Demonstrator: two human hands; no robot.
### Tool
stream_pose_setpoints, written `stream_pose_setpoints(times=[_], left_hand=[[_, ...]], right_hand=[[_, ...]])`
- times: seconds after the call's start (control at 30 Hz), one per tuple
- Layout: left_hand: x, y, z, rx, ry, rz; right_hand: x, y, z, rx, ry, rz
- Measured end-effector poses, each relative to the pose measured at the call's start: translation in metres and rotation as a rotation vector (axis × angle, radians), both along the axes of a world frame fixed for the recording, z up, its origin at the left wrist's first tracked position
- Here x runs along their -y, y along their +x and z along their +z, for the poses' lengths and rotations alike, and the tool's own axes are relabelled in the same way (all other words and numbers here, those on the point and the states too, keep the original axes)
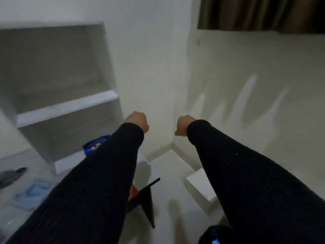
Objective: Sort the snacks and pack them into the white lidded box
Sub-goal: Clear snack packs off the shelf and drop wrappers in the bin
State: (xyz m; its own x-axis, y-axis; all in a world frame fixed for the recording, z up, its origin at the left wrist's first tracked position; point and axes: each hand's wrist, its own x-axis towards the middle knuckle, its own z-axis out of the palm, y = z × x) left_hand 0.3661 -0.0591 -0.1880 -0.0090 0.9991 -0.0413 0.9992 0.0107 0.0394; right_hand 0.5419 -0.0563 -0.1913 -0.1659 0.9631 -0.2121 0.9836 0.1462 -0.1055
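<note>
Both my arms in dark knit sleeves stretch forward at chest height toward the wall corner. My left hand (138,120) is closed into a fist with nothing in it. My right hand (182,125) is also a closed fist, empty. A blue snack packet (93,147) peeks out on the desk behind my left sleeve. A red packet (133,191) shows below the left arm beside a dark flat item (146,199). A white box (199,186) sits on the desk under my right arm, partly hidden. The frame is blurred.
A white shelf unit (66,106) stands at the left. Light blue items (33,192) and a grey object (10,175) lie on the desk at the lower left. A dark round object (216,235) sits at the bottom edge. A brown curtain (260,13) hangs at the top right.
</note>
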Motion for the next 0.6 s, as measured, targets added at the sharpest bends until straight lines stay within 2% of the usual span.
stream_pose_setpoints(times=[0.13, 0.27, 0.43, 0.6], left_hand=[[0.009, -0.093, 0.02, 0.014, 0.048, 0.155], [0.032, -0.166, 0.003, 0.084, 0.035, 0.31], [0.073, -0.228, -0.055, 0.193, -0.059, 0.408], [0.091, -0.256, -0.131, 0.442, -0.185, 0.493]], right_hand=[[-0.011, -0.081, 0.018, -0.02, 0.037, 0.129], [-0.019, -0.151, 0.001, -0.018, 0.044, 0.277], [-0.019, -0.223, -0.037, -0.086, -0.033, 0.462], [-0.043, -0.279, -0.093, -0.102, -0.154, 0.607]])
